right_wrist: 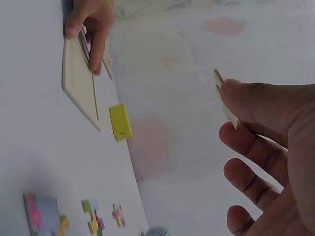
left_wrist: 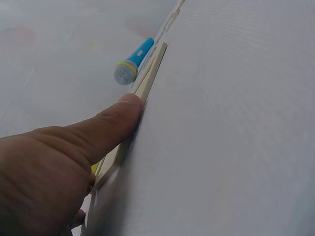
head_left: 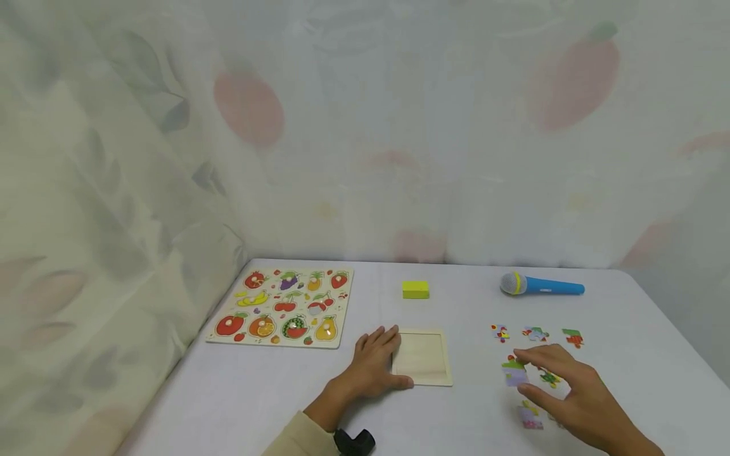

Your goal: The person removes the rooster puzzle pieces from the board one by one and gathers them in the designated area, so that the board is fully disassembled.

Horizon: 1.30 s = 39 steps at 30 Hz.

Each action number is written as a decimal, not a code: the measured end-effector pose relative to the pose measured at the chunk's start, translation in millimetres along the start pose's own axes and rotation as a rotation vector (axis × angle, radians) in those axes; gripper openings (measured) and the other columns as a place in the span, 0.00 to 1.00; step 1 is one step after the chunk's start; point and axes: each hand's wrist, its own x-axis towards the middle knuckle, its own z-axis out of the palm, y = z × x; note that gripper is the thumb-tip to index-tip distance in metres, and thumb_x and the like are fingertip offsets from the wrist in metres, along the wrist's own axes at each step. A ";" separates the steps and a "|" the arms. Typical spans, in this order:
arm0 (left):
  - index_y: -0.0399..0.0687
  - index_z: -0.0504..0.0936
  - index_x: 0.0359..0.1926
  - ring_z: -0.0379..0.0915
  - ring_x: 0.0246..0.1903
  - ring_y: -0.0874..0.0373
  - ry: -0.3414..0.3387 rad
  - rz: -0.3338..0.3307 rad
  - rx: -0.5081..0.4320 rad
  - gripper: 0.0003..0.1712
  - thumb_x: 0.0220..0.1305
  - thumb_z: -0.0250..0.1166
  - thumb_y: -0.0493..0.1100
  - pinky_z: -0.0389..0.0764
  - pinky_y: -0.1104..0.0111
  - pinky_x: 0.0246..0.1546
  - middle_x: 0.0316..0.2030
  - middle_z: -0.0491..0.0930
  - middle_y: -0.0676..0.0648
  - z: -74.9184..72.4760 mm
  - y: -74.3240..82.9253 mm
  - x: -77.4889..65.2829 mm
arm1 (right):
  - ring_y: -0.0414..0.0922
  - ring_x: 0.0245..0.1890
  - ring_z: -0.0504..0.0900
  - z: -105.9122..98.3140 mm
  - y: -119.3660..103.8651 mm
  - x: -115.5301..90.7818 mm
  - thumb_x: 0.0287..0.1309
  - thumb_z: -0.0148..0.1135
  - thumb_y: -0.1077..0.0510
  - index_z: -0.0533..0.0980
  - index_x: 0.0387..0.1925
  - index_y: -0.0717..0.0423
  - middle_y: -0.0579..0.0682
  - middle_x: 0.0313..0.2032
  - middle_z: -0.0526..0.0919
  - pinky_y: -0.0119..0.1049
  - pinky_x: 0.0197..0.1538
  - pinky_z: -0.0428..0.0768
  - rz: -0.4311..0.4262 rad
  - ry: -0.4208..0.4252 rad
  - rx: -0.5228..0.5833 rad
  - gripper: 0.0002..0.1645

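Note:
My left hand [head_left: 373, 364] rests at the left side of a shallow square wooden puzzle tray [head_left: 422, 358], fingers extended along its edge and thumb pressing the near rim. The left wrist view shows that thumb [left_wrist: 110, 123] on the tray's edge. My right hand [head_left: 582, 392] is raised over the right part of the table, pinching a thin wooden jigsaw piece [right_wrist: 227, 103] between thumb and index finger. Several coloured jigsaw pieces [head_left: 536, 334] lie around and below this hand, which partly hides some of them.
A fruit peg puzzle board [head_left: 279, 310] lies at the left. Behind the tray sits a yellow block [head_left: 416, 290], and a blue toy microphone [head_left: 547, 286] lies at the back right. A patterned curtain [head_left: 365, 126] hangs behind the white table [head_left: 467, 418].

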 end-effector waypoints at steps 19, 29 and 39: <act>0.43 0.62 0.72 0.45 0.71 0.46 0.000 0.000 0.001 0.57 0.48 0.70 0.68 0.44 0.46 0.65 0.72 0.54 0.49 -1.8 2.6 0.4 | 0.26 0.52 0.69 -41.8 42.6 -53.5 0.38 0.78 0.69 0.80 0.53 0.52 0.39 0.48 0.80 0.14 0.50 0.60 0.177 0.017 -0.081 0.34; 0.42 0.62 0.71 0.45 0.71 0.47 -0.002 -0.008 -0.011 0.57 0.48 0.71 0.67 0.44 0.46 0.65 0.72 0.54 0.49 -0.7 1.0 0.7 | 0.26 0.39 0.70 -50.5 73.7 -77.6 0.45 0.76 0.46 0.82 0.48 0.52 0.48 0.43 0.80 0.55 0.40 0.76 0.499 -0.111 -0.255 0.28; 0.42 0.62 0.71 0.45 0.70 0.46 0.009 0.000 -0.006 0.57 0.48 0.71 0.67 0.45 0.46 0.65 0.72 0.55 0.48 -1.2 1.6 -0.1 | 0.36 0.39 0.75 -53.4 92.2 -91.2 0.47 0.72 0.39 0.80 0.51 0.58 0.54 0.43 0.82 0.48 0.37 0.77 0.629 -0.212 -0.294 0.35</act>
